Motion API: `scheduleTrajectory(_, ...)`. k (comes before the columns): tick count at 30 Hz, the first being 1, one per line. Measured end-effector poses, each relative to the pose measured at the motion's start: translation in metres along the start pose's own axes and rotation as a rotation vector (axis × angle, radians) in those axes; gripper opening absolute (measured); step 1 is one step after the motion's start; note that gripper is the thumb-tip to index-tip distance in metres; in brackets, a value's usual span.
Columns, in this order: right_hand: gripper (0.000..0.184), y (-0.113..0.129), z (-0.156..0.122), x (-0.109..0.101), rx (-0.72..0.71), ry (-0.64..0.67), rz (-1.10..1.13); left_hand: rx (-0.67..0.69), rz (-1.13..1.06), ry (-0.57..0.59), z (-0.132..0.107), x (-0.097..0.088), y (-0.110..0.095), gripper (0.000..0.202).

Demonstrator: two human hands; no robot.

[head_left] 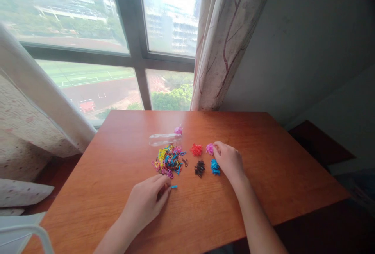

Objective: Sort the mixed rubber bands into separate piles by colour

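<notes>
A mixed heap of small coloured elastic hair ties [169, 159] lies on the table, with yellow, pink, blue and dark ones tangled together. Just in front of it, my left hand [148, 197] is closed in a pinch on a blue hair tie [174, 186] that sticks out past the fingertips. My right hand [230, 160] has its fingers pinched at the right edge of a pink pile [209, 149]; what lies between those fingertips is hidden. Nearby are single-colour piles: red [196, 149], black [199, 168] and blue [215, 167].
Behind the mixed heap a clear plastic bottle-like container [164, 140] lies on its side, with a pink bunch [178, 129] at its right end. The wooden table [117, 148] reaches the window. A white curved frame [26, 229] stands at the lower left.
</notes>
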State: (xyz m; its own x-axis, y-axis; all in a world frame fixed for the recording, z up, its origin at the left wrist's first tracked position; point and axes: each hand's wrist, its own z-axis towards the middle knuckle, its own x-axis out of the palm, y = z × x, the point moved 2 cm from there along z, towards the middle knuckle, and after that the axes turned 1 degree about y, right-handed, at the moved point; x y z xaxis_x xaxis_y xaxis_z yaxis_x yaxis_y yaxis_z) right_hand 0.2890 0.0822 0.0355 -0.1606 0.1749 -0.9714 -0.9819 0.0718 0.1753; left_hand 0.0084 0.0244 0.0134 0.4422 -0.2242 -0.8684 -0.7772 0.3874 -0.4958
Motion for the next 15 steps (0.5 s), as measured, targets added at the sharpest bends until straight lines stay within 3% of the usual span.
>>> scheduleTrajectory(8,0.015,0.024,-0.032,-0.002,-0.129,-0.090,0.265,-0.008,0.002,0.017,0.000,0.001,0.002,0.011)
scheduleTrajectory(15,0.014,0.072,-0.081,0.016,-0.258,0.053,0.431,-0.016,-0.003,0.033,0.000,0.002,0.002,0.012)
